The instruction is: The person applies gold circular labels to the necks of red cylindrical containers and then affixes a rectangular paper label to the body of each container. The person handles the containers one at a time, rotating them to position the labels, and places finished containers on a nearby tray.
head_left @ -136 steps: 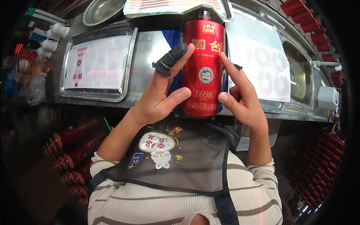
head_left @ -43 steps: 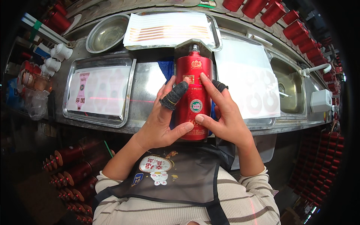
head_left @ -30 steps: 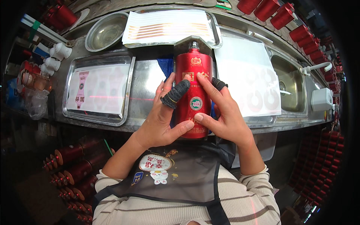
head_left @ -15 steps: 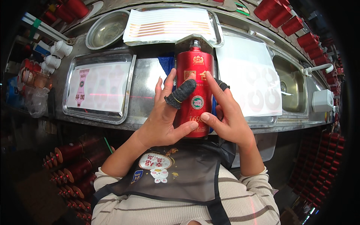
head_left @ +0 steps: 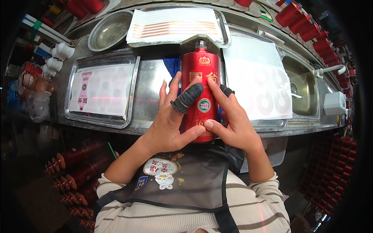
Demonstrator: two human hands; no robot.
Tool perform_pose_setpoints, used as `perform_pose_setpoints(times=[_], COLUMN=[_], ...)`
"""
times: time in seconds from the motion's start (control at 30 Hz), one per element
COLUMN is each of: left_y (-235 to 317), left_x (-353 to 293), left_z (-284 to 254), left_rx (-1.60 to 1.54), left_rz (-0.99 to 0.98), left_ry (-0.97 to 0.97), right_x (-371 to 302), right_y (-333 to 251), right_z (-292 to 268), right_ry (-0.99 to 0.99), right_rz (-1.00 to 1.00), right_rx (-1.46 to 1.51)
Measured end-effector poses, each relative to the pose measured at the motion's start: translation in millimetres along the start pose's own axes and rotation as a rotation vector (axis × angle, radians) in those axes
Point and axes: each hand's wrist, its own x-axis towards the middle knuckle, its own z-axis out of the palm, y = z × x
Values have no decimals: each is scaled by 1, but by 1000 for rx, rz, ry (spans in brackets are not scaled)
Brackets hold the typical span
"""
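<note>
A red bottle (head_left: 201,68) with gold lettering and a round green-and-white emblem lies on its side in front of me, its neck pointing away. A grey block-like holder (head_left: 211,46) is around its neck end. My left hand (head_left: 165,124) touches the bottle's left side and front with its thumb and a finger in a dark knitted finger cover (head_left: 188,98); the other fingers are spread. My right hand (head_left: 237,124) lays its index fingertip and thumb tip on the right side of the bottle. Another dark cover shows on a right finger behind. Both thumb tips nearly meet near the bottle's base.
A metal tray (head_left: 134,89) with pink-and-white label sheets is at left, beside a blue cloth (head_left: 171,68). Behind are a metal bowl (head_left: 110,31) and gold-striped sheets (head_left: 173,25). White sheets (head_left: 254,58) and a sink (head_left: 305,81) lie right. Red bottles (head_left: 289,14) line the back.
My right hand has shifted slightly left, its index fingertip and thumb moving further across the bottle's front. The left hand has hardly moved. The red bottles at the back have slid to the right.
</note>
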Motion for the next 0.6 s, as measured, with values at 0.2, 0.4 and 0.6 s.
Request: perform_pose_setpoints(times=[0.2,0.4,0.6], left_y=[-2,-3,-6], left_x=[-1,-2,-3], left_z=[0,1,3], left_rx=[6,-8,-32], left_rz=[-4,-17,-15], left_ry=[13,22,39], right_x=[1,14,15], right_y=[-1,-2,-2], right_z=[-2,-3,-3], right_ry=[9,57,50], right_rz=[19,-38,7], right_rx=[16,-28,-36])
